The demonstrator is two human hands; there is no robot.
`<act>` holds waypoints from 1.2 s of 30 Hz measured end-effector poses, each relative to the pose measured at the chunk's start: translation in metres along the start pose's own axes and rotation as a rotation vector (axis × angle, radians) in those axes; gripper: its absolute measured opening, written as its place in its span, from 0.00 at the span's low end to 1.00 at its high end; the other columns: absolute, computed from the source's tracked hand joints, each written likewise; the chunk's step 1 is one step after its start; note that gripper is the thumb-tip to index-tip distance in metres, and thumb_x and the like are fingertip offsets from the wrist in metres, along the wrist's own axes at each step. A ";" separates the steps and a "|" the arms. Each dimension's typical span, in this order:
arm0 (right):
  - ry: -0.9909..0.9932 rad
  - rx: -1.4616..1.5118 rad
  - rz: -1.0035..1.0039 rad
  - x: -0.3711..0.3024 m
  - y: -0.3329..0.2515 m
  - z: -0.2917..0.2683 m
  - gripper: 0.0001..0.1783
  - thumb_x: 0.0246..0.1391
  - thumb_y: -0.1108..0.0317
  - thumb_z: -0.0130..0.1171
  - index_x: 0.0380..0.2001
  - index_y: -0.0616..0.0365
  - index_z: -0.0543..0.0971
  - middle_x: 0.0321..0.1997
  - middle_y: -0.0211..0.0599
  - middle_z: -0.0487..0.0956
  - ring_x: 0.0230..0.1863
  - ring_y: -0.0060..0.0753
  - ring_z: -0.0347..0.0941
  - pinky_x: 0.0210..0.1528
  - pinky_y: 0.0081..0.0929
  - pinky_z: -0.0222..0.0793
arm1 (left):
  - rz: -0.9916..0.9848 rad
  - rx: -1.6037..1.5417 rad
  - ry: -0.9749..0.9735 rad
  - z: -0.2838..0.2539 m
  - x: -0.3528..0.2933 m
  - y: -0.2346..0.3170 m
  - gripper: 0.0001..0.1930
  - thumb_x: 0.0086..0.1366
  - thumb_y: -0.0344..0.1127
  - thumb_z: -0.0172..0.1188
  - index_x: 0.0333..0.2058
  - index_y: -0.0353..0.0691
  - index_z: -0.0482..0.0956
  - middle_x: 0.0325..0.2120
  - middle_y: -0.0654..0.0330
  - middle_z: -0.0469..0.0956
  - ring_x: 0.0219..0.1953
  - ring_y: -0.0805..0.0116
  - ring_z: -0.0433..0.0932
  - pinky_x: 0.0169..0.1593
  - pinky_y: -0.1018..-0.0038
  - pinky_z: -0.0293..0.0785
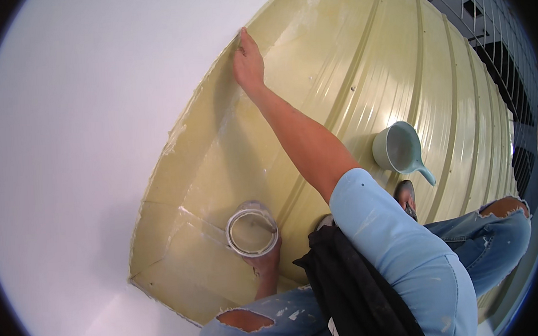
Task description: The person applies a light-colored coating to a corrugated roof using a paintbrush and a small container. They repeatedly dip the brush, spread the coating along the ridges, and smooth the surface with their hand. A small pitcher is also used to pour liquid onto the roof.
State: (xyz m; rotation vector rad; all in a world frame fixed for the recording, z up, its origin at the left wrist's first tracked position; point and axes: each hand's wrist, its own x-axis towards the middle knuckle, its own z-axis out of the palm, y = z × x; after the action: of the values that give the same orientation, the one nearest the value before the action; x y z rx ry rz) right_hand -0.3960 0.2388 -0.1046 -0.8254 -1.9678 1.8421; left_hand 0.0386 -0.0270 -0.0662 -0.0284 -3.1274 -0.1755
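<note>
A round tin can (252, 253) with a pale rim stands upright in my left hand (267, 260), whose fingers wrap round its side. Yellowish-grey stuff shows inside it. My right arm reaches far ahead over the pale yellow ribbed metal sheet (299, 61). At its end my right hand (249, 64) lies against the raised edge strip (200, 95) that meets the white wall. One finger is stretched out along that strip. The other fingers are partly hidden, and no tool shows in them.
A pale green dipper (401, 147) with a handle sits on the ribs to my right, near my shoe (405, 195). The white wall (75, 118) bounds the left side. Metal bars (501, 37) line the far right. Screw heads dot the sheet, and whitish smears mark its border.
</note>
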 end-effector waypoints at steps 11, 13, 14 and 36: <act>-0.013 0.058 -0.085 -0.028 0.010 0.000 0.32 0.65 0.71 0.44 0.73 0.59 0.67 0.79 0.46 0.64 0.76 0.48 0.63 0.75 0.36 0.61 | -0.021 -0.107 0.018 -0.011 0.007 0.009 0.50 0.45 0.52 0.83 0.64 0.33 0.73 0.59 0.41 0.77 0.61 0.40 0.78 0.65 0.50 0.74; 0.061 0.104 0.000 -0.015 0.012 0.003 0.32 0.62 0.74 0.45 0.71 0.64 0.69 0.78 0.49 0.66 0.72 0.53 0.67 0.73 0.39 0.64 | 0.019 -0.019 0.007 -0.013 0.009 0.012 0.49 0.44 0.51 0.83 0.63 0.33 0.74 0.58 0.41 0.78 0.61 0.40 0.78 0.65 0.51 0.74; 0.069 0.082 -0.008 -0.009 0.012 0.005 0.32 0.62 0.74 0.45 0.71 0.64 0.69 0.77 0.49 0.67 0.72 0.53 0.68 0.73 0.39 0.63 | 0.024 -0.013 0.021 -0.013 0.010 0.014 0.49 0.44 0.51 0.83 0.63 0.33 0.74 0.58 0.41 0.78 0.61 0.41 0.78 0.65 0.51 0.74; -0.064 -0.210 -0.154 -0.059 -0.007 0.004 0.38 0.54 0.83 0.45 0.71 0.59 0.70 0.76 0.50 0.69 0.67 0.55 0.71 0.66 0.38 0.70 | -0.061 -0.150 -0.001 -0.007 0.003 0.008 0.46 0.48 0.52 0.81 0.63 0.37 0.75 0.60 0.46 0.78 0.63 0.42 0.76 0.68 0.49 0.67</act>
State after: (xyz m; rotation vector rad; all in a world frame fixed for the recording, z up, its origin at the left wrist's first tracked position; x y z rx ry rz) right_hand -0.3534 0.1999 -0.0889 -0.6572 -2.2256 1.6147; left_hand 0.0358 -0.0197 -0.0582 0.0654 -3.1105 -0.4101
